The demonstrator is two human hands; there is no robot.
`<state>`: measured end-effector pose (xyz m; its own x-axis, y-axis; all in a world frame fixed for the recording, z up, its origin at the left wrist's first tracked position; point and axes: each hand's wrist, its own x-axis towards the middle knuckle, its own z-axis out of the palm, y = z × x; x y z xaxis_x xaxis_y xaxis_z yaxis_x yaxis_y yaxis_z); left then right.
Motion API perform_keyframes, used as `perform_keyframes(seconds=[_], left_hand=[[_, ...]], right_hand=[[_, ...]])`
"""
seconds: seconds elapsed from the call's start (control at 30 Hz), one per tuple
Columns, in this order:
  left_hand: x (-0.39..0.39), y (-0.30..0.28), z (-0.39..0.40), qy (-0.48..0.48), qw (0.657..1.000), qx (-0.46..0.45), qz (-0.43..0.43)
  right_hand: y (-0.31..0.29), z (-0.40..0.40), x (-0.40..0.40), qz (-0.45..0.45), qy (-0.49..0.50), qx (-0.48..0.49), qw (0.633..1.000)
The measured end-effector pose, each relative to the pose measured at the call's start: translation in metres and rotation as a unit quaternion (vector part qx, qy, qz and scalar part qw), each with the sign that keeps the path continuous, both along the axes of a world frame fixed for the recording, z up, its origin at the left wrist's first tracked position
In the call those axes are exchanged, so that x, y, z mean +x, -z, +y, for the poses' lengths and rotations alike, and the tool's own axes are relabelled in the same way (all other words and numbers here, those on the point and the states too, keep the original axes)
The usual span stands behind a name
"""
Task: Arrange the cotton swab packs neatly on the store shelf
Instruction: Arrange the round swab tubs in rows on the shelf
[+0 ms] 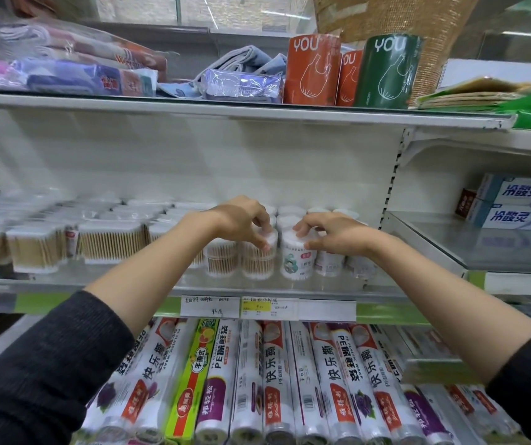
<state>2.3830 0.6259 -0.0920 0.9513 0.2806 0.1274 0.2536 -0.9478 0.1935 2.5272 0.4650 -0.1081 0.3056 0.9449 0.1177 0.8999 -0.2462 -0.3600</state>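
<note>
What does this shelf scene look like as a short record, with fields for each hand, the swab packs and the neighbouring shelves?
left hand: fingers curled on top of a wooden-stick swab tub
right hand: fingertips grip the lid of a white labelled swab tub
tubs: upright, side by side at the glass shelf front
flat swab packs: rows to the left
shelf above: orange roll, green roll
shelf below: cling film rolls

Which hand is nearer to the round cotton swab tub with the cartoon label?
Right. The right hand grips the top of the cartoon-label tub; the left hand holds the neighbouring clear tub of wooden-stick swabs to its left.
</note>
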Motion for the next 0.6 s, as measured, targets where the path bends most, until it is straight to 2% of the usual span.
perform_keyframes(seconds=[0.13, 0.23, 0.3, 0.37, 0.43, 0.57, 0.6], left_hand=[[0.002, 0.007, 0.003, -0.004, 1.0, 0.0, -0.005], [-0.005, 0.01, 0.005, 0.007, 0.996, -0.085, -0.038], [-0.013, 0.008, 0.01, 0.007, 0.99, -0.106, -0.089], [-0.02, 0.008, 0.018, -0.013, 0.99, -0.078, -0.117], [-0.025, 0.009, 0.024, -0.032, 0.993, -0.047, -0.108], [-0.031, 0.011, 0.023, -0.034, 0.999, -0.013, -0.029], [-0.032, 0.011, 0.021, -0.033, 0.999, -0.011, -0.007]], right_hand=[[-0.004, -0.001, -0.005, -0.007, 0.002, -0.009, 1.0], [-0.016, 0.0, -0.012, -0.015, 0.012, -0.03, 0.999], [-0.026, 0.006, -0.02, -0.047, 0.0, -0.002, 0.999], [-0.03, 0.017, -0.037, -0.078, -0.019, 0.051, 0.995], [-0.026, 0.031, -0.054, -0.114, -0.029, 0.075, 0.99], [-0.009, 0.052, -0.078, -0.257, -0.01, 0.004, 0.966], [-0.008, 0.052, -0.08, -0.269, -0.015, -0.004, 0.963]])
